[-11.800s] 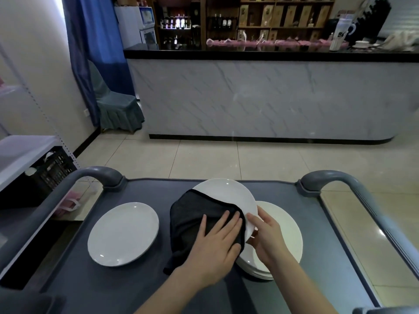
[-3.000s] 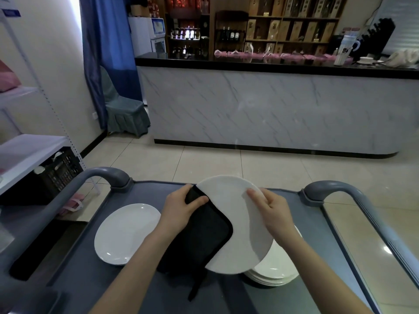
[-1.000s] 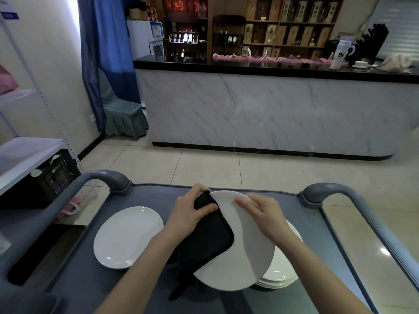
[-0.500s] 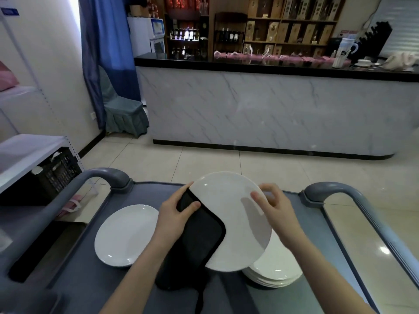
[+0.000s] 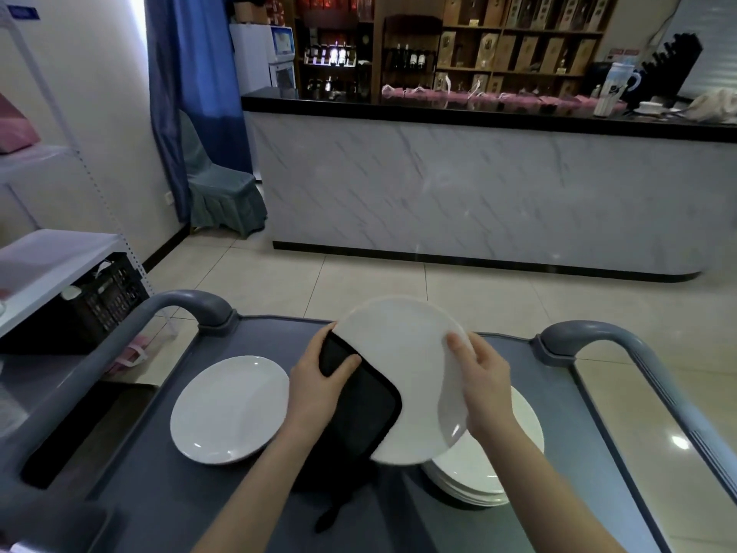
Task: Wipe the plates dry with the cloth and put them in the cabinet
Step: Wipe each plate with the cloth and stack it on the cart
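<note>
The tilted plate is held above the cart, partly over the stack. The left hand pinches the cloth against its rim. The right hand grasps the opposite edge with curled fingers. Best to grip firmly and sweep the cloth across both faces.

The lifted plate is plain white, and the cloth over its 8 o'clock part is black, without pattern. The single plate at 9 o'clock and the stack of plates at 5 o'clock are also plain white. The cart is dark blue-grey, its handles lighter grey. The bar counter has a white-grey marble front with thin veins and a black top. The curtain at 11 o'clock is blue; the floor tiles are beige.
</note>
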